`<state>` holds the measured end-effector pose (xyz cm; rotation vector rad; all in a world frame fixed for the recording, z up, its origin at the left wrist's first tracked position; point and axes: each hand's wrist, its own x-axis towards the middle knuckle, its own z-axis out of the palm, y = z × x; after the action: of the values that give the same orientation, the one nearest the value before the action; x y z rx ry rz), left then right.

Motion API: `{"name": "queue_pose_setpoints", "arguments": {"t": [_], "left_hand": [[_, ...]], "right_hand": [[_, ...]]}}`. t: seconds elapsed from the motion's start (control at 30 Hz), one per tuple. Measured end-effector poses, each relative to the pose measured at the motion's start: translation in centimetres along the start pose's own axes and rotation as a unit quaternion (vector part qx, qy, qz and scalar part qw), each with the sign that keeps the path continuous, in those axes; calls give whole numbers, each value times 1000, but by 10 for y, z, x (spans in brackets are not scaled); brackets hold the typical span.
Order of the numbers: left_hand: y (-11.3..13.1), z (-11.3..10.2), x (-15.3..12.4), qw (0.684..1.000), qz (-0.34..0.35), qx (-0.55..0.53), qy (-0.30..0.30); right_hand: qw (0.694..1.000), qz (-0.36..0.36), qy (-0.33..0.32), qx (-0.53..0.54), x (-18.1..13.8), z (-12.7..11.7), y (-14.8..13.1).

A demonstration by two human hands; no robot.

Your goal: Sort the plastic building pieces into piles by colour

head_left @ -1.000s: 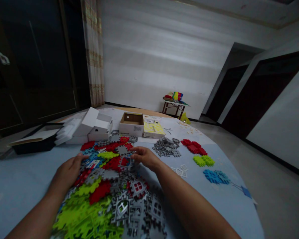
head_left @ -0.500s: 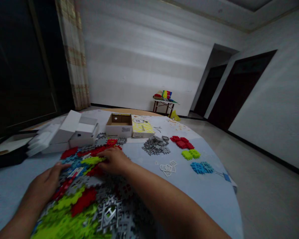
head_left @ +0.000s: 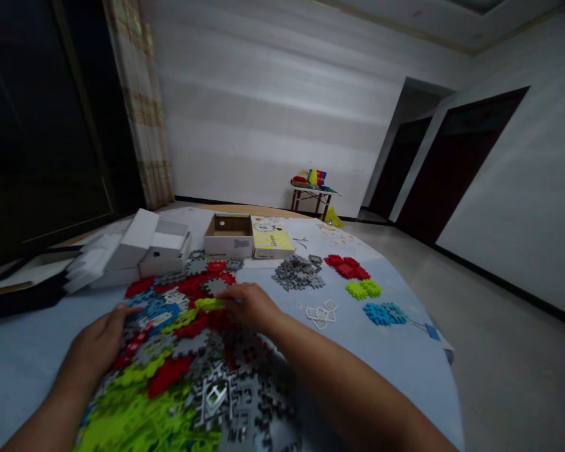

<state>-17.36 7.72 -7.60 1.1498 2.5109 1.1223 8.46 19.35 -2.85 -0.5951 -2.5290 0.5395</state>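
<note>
A big mixed pile of toothed plastic building pieces, with lime-green pieces (head_left: 136, 414), grey pieces (head_left: 245, 402), red pieces (head_left: 169, 375) and blue pieces (head_left: 162, 317), spreads in front of me. My right hand (head_left: 253, 306) is at the pile's right side, fingers pinched on a lime-green building piece (head_left: 209, 304) just above red and grey ones. At the left edge lies my left hand (head_left: 96, 342), its index finger stretched towards the blue pieces and nothing seen in its grip. A pink-red piece (head_left: 135, 345) is close to its fingers.
Right of the pile are sorted groups: grey pieces (head_left: 299, 274), white frames (head_left: 322, 314), red pieces (head_left: 347, 267), lime-green pieces (head_left: 363, 289) and blue pieces (head_left: 385, 314). Behind stand an open box (head_left: 229, 246), a yellow-and-white lid (head_left: 272, 242) and white boxes (head_left: 164, 257).
My right hand has moved right and the lime-green piece has come along, uncovering blue and white pieces. The left hand stays by the pile's left edge. The whole view has shifted slightly.
</note>
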Motion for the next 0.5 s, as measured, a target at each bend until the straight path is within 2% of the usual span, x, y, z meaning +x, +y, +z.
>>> {"name": "queue_pose_setpoints", "arguments": {"t": [0.1,0.23,0.4,0.5], "left_hand": [[12,-4,-7,999,-25,-27,-10],[10,-5,-6,1000,-19,-23,-9],[6,-5,-5,999,-27,-18,-12],[8,-7,-7,999,-28,-22,-10]], "right_hand": [[996,45,44,68,-22,-11,12],[987,72,67,123,-48,-23,25],[993,22,48,107,-70,-37,28],[994,0,58,92,-77,-44,31]]}}
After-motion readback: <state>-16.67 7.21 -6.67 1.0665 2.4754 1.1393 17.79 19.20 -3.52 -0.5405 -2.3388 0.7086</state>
